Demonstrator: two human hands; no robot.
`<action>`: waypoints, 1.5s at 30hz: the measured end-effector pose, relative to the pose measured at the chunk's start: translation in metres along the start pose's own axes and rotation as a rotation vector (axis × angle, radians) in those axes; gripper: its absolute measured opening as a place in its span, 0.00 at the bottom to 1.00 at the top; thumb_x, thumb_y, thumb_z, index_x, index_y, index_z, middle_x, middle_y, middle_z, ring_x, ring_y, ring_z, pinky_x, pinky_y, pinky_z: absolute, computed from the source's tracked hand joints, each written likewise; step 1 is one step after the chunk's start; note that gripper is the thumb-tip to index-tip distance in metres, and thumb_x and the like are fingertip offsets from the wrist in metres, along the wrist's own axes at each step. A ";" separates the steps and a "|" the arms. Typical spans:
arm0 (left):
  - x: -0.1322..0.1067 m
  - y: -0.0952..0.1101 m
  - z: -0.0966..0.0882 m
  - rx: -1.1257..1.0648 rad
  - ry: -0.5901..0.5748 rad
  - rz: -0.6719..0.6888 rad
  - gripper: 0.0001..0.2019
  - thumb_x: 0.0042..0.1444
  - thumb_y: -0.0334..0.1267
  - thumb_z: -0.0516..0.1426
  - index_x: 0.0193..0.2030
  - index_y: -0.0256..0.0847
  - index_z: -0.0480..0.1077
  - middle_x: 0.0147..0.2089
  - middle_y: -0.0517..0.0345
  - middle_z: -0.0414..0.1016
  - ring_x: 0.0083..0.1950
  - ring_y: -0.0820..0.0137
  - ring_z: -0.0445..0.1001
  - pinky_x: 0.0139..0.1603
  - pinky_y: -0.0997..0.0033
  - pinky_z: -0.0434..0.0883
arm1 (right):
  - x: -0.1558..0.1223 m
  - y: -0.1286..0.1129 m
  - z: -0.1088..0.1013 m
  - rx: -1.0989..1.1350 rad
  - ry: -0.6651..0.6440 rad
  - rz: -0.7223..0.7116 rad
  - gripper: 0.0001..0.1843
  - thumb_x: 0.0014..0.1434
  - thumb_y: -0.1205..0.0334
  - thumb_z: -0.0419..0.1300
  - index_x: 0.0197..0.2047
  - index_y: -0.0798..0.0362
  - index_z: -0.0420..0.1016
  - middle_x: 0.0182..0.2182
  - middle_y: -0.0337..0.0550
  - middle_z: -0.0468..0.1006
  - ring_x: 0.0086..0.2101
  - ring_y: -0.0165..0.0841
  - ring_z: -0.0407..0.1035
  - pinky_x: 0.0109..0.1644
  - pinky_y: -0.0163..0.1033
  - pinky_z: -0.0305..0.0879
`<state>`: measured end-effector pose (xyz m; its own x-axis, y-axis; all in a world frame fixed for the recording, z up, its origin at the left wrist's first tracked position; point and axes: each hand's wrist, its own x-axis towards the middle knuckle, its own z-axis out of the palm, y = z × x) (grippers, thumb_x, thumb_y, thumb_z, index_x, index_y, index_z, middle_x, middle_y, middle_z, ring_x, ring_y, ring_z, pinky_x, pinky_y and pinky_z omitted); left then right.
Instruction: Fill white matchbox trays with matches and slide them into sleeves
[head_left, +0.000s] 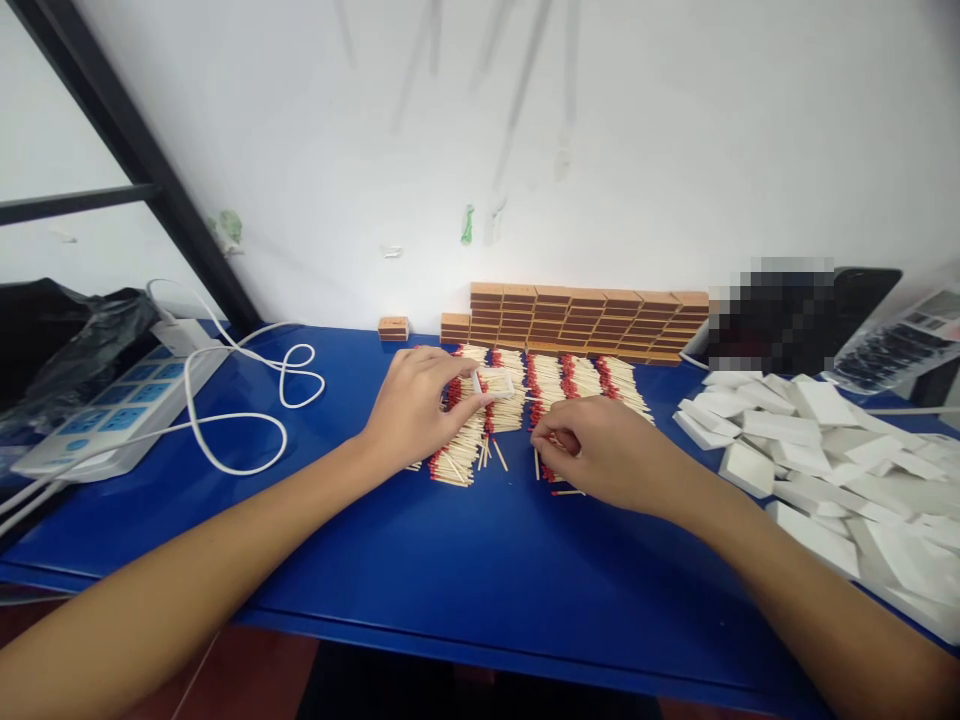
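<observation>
My left hand (424,400) grips a small white matchbox tray (507,391) between thumb and fingers, with some matches lying in it. It hovers over rows of red-tipped matches (459,455) spread on the blue table. My right hand (600,450) is at the right-hand rows of matches (581,378), fingers curled and pinched at the red heads. Whatever those fingertips hold is hidden or too small to make out. A few loose matches (500,456) lie between the hands.
Closed matchboxes (585,318) are stacked along the wall, with one single matchbox (393,328) to their left. White empty trays (810,440) are heaped at right beside a dark phone-like device (862,310). A power strip (112,410) and white cable (225,470) lie at left.
</observation>
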<state>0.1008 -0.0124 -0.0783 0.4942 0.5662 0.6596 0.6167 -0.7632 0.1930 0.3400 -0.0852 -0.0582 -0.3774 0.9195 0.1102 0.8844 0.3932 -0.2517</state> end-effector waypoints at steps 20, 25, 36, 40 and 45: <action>-0.001 -0.001 0.002 -0.008 -0.001 0.019 0.16 0.63 0.49 0.66 0.52 0.44 0.78 0.49 0.52 0.85 0.53 0.57 0.79 0.54 0.53 0.70 | -0.002 -0.015 0.004 0.045 -0.019 0.021 0.08 0.61 0.63 0.63 0.29 0.50 0.79 0.30 0.42 0.80 0.29 0.33 0.69 0.32 0.39 0.57; -0.002 0.000 0.003 -0.010 0.002 0.024 0.17 0.63 0.49 0.66 0.53 0.42 0.78 0.49 0.51 0.85 0.52 0.57 0.79 0.54 0.53 0.70 | -0.002 -0.018 0.008 0.052 -0.061 0.062 0.05 0.59 0.64 0.65 0.30 0.50 0.77 0.30 0.40 0.79 0.29 0.33 0.69 0.32 0.39 0.57; -0.002 0.003 0.003 -0.031 -0.004 0.026 0.16 0.63 0.49 0.66 0.51 0.43 0.78 0.47 0.52 0.84 0.52 0.58 0.79 0.54 0.54 0.70 | 0.004 -0.023 0.026 0.105 0.074 0.175 0.12 0.64 0.60 0.61 0.28 0.51 0.76 0.26 0.40 0.77 0.26 0.32 0.67 0.30 0.39 0.55; -0.003 0.002 0.003 -0.033 -0.007 0.016 0.18 0.64 0.50 0.65 0.53 0.41 0.78 0.49 0.50 0.84 0.53 0.58 0.79 0.56 0.53 0.69 | 0.003 -0.026 0.027 0.116 0.073 0.177 0.10 0.62 0.56 0.64 0.31 0.50 0.77 0.27 0.40 0.77 0.27 0.33 0.67 0.30 0.39 0.54; -0.002 0.003 0.001 -0.034 -0.002 0.031 0.16 0.63 0.48 0.66 0.52 0.42 0.78 0.48 0.51 0.84 0.52 0.58 0.79 0.55 0.53 0.69 | 0.002 -0.028 0.027 0.149 0.036 0.172 0.06 0.62 0.62 0.64 0.32 0.49 0.77 0.27 0.38 0.76 0.28 0.32 0.68 0.31 0.38 0.55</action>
<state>0.1026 -0.0159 -0.0803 0.5145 0.5426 0.6640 0.5800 -0.7906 0.1966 0.3068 -0.0941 -0.0772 -0.2120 0.9734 0.0866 0.8836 0.2287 -0.4086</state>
